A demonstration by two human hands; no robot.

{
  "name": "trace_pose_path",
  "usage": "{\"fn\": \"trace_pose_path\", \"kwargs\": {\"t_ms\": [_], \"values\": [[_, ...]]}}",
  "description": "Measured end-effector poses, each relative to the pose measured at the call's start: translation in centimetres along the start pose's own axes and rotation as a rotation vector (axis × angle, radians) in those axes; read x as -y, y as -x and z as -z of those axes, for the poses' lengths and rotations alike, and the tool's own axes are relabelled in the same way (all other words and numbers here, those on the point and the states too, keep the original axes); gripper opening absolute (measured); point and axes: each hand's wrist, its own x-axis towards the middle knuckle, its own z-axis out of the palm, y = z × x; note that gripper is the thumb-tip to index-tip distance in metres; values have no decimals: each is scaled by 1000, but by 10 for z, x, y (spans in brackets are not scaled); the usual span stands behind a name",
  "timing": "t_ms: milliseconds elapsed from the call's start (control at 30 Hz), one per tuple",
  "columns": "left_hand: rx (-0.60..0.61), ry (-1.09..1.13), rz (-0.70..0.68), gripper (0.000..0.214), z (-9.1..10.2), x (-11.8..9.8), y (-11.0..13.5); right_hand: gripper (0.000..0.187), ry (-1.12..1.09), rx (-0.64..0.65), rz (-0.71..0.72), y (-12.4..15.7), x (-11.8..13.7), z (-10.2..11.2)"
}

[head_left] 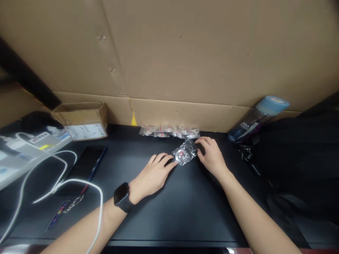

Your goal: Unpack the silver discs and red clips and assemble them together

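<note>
Nearest you: white cable [98,197] loops across your left forearm, and a keychain [66,207] lies beside it. Black watch [121,197] on your left wrist.

Your left hand [153,174] lies flat on the black table [185,215], fingers stretched and loosely together, with the tips touching the left edge of a clear packet [184,152].

Your right hand [212,155] is at the packet's right edge, fingers bent. You cannot tell whether they pinch it.

The packet lies on the table between both hands.

Behind it: a row of similar packets [169,131] against the cardboard wall [185,53]. Far left, a dark phone [84,163] and a small box [82,120]. Far right, a tilted water bottle [256,118].
</note>
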Motion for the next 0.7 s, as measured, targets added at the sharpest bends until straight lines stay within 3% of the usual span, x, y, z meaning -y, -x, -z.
{"fn": "trace_pose_path", "kwargs": {"t_ms": [67, 133, 500, 700], "values": [[-1, -7, 3, 50, 1, 0, 0, 34, -21, 52, 101, 1, 1, -3], [-9, -9, 16, 48, 1, 0, -1, 36, -23, 96, 108, 2, 3, -5], [-15, 10, 16, 54, -4, 0, -2, 29, -138, 219, -161, -1, -1, -5], [8, 104, 67, 48, -4, 1, -2, 19, -197, 261, -176, 0, -3, -6]]}}
